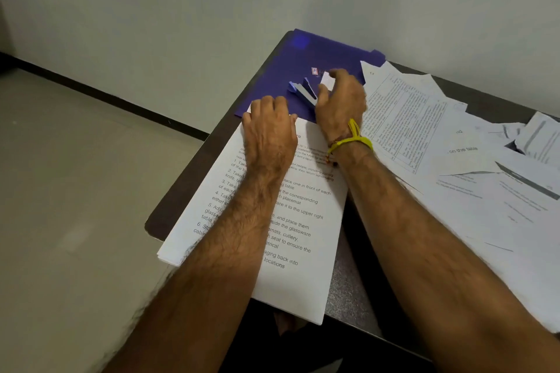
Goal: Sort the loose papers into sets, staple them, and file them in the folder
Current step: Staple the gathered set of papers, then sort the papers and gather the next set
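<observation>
The left hand (268, 133) lies with bent fingers on the top edge of a paper set (291, 221) and presses it to the table (188, 191). The right hand (341, 103) pinches a small white piece beside the stapler (303, 91), which lies on the blue folder (303, 57). Loose papers (454, 145) lie to the right.
</observation>
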